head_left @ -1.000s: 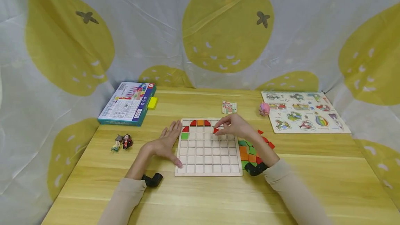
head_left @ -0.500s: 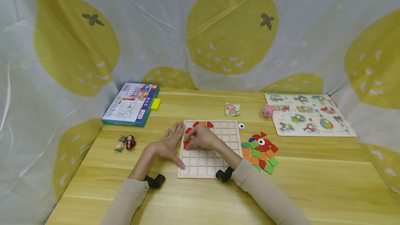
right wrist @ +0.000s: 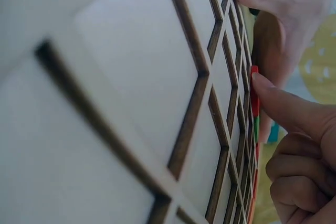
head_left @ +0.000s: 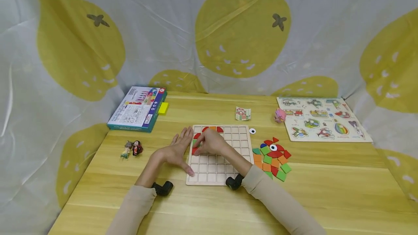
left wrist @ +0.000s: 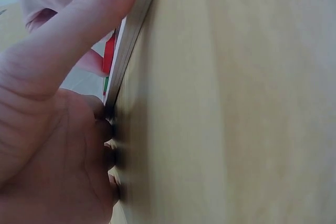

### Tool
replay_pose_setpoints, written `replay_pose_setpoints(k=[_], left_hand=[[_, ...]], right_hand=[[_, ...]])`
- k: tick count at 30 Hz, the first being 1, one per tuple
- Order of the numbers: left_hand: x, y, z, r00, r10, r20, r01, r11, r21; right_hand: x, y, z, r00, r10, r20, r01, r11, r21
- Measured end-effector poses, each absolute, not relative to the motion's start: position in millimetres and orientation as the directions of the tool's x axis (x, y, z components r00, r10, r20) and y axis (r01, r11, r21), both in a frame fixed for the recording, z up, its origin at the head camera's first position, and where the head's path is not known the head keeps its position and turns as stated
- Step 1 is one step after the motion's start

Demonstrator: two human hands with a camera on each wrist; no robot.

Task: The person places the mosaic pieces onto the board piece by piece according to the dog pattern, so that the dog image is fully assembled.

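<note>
A wooden grid board (head_left: 212, 178) lies on the table. My left hand (head_left: 174, 155) rests spread along its left edge, thumb on the lower left corner and fingertips on the table beside the upper part. With thumb and finger my right hand (head_left: 212, 143) pinches a small red piece (head_left: 194, 151) in the left column, below a green square (head_left: 195, 143). The red piece (right wrist: 254, 90) stands slightly proud of the board in the right wrist view. Red quarter-round pieces (head_left: 220, 130) and an orange square (head_left: 212, 128) lie in the top row, partly hidden by my right hand.
Loose red, green and orange pieces (head_left: 275, 162) lie right of the board, with an eye disc (head_left: 252, 131) above. Farther back are a picture card (head_left: 243, 114), pink figurine (head_left: 279, 115) and puzzle board (head_left: 321, 135). Left: a box (head_left: 135, 108), yellow block (head_left: 163, 108), two figurines (head_left: 132, 149).
My right hand has carried the red piece from the board's upper right to its left column, then stayed there. My left hand keeps its place on the board's edge.
</note>
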State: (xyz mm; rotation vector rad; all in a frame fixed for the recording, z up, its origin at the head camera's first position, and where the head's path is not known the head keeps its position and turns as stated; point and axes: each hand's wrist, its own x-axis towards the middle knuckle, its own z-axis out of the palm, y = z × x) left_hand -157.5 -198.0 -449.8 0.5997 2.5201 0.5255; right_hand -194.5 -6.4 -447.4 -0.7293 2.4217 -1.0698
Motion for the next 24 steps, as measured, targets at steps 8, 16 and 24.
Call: replay_pose_setpoints(k=[8, 16, 24], left_hand=[[-159.1, -197.6, -450.6, -0.78, 0.502, -0.375, 0.313, 0.83, 0.461], [-160.5, -197.9, -450.0, -0.778, 0.513, -0.363, 0.325, 0.823, 0.466], [-159.6, -199.5, -449.8, -0.776, 0.511, -0.37, 0.325, 0.827, 0.459]], right_hand=[[-196.9, -5.7, -449.4, -0.799, -0.585, -0.143, -0.291, 0.583, -0.759], [-199.8, -5.8, -449.0, -0.781, -0.607, -0.148, -0.287, 0.559, -0.778], [-201.9, -7.0, -446.9, -0.743, -0.655, -0.137, -0.277, 0.487, -0.828]])
